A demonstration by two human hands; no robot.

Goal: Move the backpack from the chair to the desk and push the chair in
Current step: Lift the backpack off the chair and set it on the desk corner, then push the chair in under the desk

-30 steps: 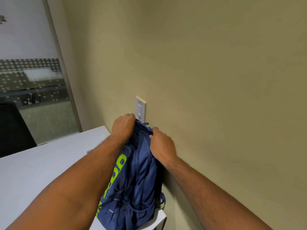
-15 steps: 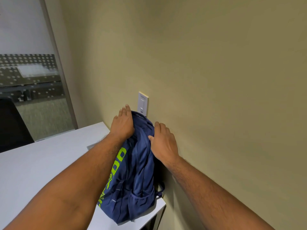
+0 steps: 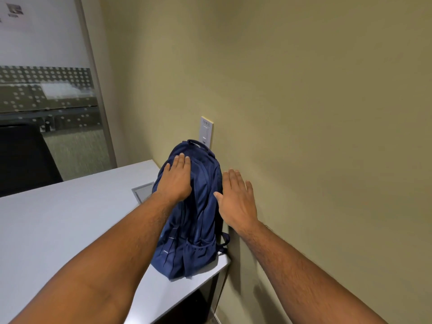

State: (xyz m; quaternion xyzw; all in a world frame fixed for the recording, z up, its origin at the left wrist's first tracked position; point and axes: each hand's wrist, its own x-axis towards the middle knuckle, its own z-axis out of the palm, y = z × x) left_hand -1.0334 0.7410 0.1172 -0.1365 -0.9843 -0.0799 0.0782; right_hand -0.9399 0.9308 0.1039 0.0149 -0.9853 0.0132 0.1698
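A dark blue backpack [image 3: 194,213] stands upright on the white desk [image 3: 58,225], leaning against the olive wall at the desk's right end. My left hand [image 3: 175,178] lies flat on the upper front of the backpack, fingers spread. To the right of the bag, my right hand [image 3: 236,199] is open with its thumb near the bag's side, and I cannot tell if it touches. The chair is out of view.
A white wall switch plate [image 3: 207,132] sits just above the backpack's top handle. A grey cable hatch [image 3: 143,194] is set in the desk left of the bag. A glass partition [image 3: 46,90] and a dark object [image 3: 21,160] stand beyond the desk's far edge.
Both hands have let go of the backpack's top and opened flat. The bag now stands on its own against the wall, and my right hand has moved off it to the right.
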